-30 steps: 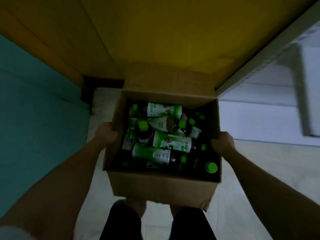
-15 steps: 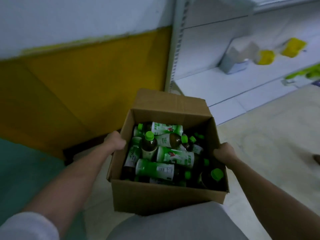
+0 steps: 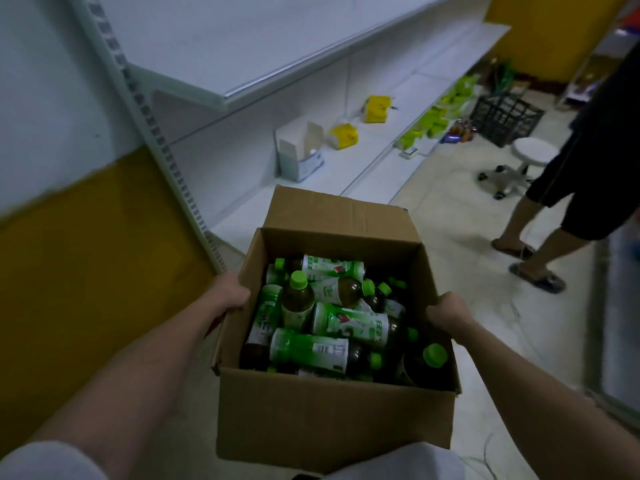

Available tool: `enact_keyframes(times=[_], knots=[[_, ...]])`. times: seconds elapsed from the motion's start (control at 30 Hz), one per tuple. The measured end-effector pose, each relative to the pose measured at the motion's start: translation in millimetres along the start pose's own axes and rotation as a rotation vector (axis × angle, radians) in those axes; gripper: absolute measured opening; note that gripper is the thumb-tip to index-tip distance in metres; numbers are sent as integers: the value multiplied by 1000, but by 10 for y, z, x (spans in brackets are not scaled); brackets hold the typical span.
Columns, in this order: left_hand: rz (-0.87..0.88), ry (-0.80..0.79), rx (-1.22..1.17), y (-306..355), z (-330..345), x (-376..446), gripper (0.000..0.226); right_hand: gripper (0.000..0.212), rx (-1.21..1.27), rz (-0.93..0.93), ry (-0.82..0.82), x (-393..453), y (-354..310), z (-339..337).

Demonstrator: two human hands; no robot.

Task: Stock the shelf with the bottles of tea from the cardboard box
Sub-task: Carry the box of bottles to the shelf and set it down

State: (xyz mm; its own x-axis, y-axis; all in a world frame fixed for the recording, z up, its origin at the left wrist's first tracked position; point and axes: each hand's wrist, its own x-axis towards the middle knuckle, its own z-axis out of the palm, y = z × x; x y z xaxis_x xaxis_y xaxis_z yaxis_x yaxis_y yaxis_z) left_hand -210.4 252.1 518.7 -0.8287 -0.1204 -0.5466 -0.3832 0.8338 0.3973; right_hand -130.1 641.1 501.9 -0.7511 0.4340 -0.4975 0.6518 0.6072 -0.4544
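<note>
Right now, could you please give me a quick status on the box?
Left hand and right hand gripping cardboard box sides. Tea bottles all inside. Person standing ahead by the shelf.

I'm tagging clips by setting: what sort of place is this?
Probably a small shop being stocked: long white metal retail shelving with slotted uprights, a few yellow and green product packs on its bottom shelf, and an open brown cardboard box full of green-capped tea bottles.
</note>
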Motion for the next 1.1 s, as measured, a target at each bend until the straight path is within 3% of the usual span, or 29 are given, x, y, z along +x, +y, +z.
enact_keyframes(times=[0.13,0.47,0.8,0.97,1.1], knots=[[15,-39,35,755,269,298,23,9,38,44,-15,565,259,-464],[67,-62,20,2755,578,1029,7,12,87,103,0,1904,561,-1828],[205,-133,109,4919,732,2539,13,2,196,198,106,3606,500,-2926],[303,-109,184,6214,578,3247,19,13,211,229,199,4407,326,-3667],[336,-106,162,7321,492,3655,6,8,241,243,274,5073,254,-4314]])
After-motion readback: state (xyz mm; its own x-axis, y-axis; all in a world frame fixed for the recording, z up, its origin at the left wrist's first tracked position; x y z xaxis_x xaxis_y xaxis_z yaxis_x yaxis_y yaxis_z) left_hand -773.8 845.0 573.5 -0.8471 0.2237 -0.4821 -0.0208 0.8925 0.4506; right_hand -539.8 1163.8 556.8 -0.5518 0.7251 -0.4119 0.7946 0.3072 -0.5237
